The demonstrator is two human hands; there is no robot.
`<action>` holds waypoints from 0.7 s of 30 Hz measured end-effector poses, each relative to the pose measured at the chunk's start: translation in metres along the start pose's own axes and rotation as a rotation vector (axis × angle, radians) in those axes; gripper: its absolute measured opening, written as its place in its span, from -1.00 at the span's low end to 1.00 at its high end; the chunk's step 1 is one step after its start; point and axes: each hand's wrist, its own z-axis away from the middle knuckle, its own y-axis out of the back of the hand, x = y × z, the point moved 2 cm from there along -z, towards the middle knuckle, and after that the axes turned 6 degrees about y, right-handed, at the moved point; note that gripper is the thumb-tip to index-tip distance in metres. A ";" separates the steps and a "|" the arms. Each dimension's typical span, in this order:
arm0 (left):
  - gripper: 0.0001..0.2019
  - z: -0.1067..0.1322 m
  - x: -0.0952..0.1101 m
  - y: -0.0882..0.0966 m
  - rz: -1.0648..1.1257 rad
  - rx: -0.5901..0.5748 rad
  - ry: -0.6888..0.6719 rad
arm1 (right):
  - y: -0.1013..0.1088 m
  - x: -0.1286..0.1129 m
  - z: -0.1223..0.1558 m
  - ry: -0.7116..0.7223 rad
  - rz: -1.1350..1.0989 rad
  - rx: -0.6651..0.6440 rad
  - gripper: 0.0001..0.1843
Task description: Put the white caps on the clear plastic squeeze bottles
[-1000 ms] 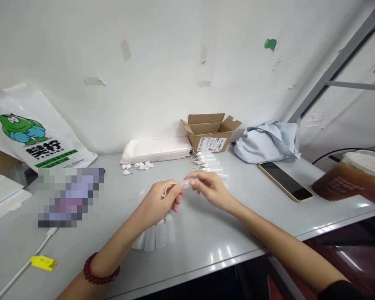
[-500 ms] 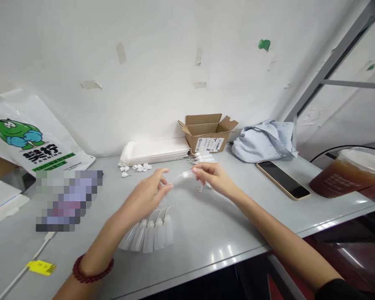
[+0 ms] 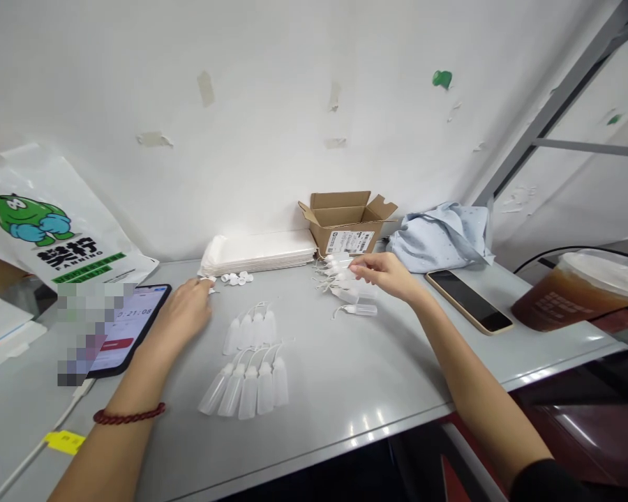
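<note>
My left hand (image 3: pixel 185 310) rests at the back left of the table, its fingers bent and together over a small white cap (image 3: pixel 212 284); the hand partly hides it. Right beside lie several more white caps (image 3: pixel 238 279). My right hand (image 3: pixel 384 272) has thumb and forefinger pinched on the end of a clear plastic squeeze bottle (image 3: pixel 341 258) in a loose group by the cardboard box. Bottles there carry thin bent tubes; one bottle (image 3: pixel 363 309) lies nearer me. Between my arms, clear bottles lie in two rows, a rear row (image 3: pixel 250 333) and a front row (image 3: pixel 248 390).
Behind stand an open cardboard box (image 3: pixel 349 237) and a flat white stack (image 3: pixel 262 251). On the right are a light blue cloth bag (image 3: pixel 439 237), a phone (image 3: pixel 469 301) and a large drink cup (image 3: pixel 559 293). To the left lie another phone (image 3: pixel 136 328), its cable and a printed bag (image 3: pixel 57 223).
My hands have parted from mid-table, where they held a bottle between them. The left went left to the caps, the right moved right to the bottle group. The rear row now shows.
</note>
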 end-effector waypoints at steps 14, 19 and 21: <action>-0.64 -0.001 0.004 -0.003 -0.061 -0.068 0.063 | 0.007 0.003 0.005 -0.198 0.134 -0.410 -0.73; -0.68 0.001 0.006 0.000 -0.097 -0.110 0.079 | 0.008 0.002 0.007 -0.234 0.228 -0.403 -0.75; -0.69 0.002 0.006 0.002 -0.102 -0.118 0.088 | 0.008 0.004 0.008 -0.257 0.253 -0.398 -0.74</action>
